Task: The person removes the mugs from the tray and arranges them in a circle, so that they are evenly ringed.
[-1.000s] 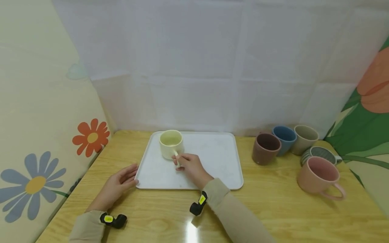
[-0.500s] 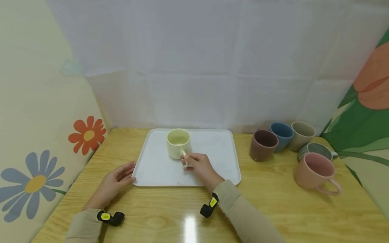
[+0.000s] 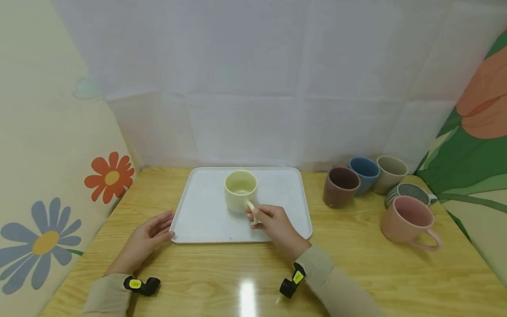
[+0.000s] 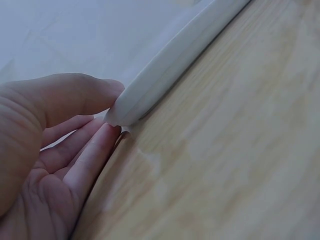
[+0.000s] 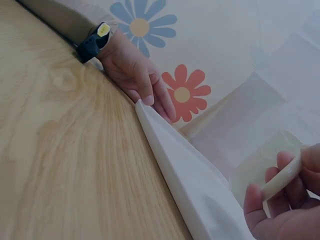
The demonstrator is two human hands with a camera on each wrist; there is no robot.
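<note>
In the head view, a pale yellow mug [image 3: 239,193] is upright over the middle of the white tray [image 3: 202,220]. My right hand [image 3: 273,222] holds the mug by its handle, fingers curled through and around it. The right wrist view shows the handle [image 5: 284,177] between thumb and fingers, with the mug body partly cut off. At the tray's near left corner rests my left hand [image 3: 146,237], its fingers fairly straight along the side. In the left wrist view the thumb [image 4: 82,92] touches the tray's rim and fingertips lie just below it.
On the wooden table [image 3: 206,273], to the right, stand a brown cup [image 3: 336,193], a blue cup [image 3: 366,176], a beige cup [image 3: 390,174], a striped grey mug [image 3: 412,191] and a pink mug [image 3: 405,222]. White cloth [image 3: 237,88] hangs behind the tray.
My right hand has moved the yellow mug rightward, from the tray's left part to its middle. My left hand stays at the tray's near left corner. The view has shifted slightly.
</note>
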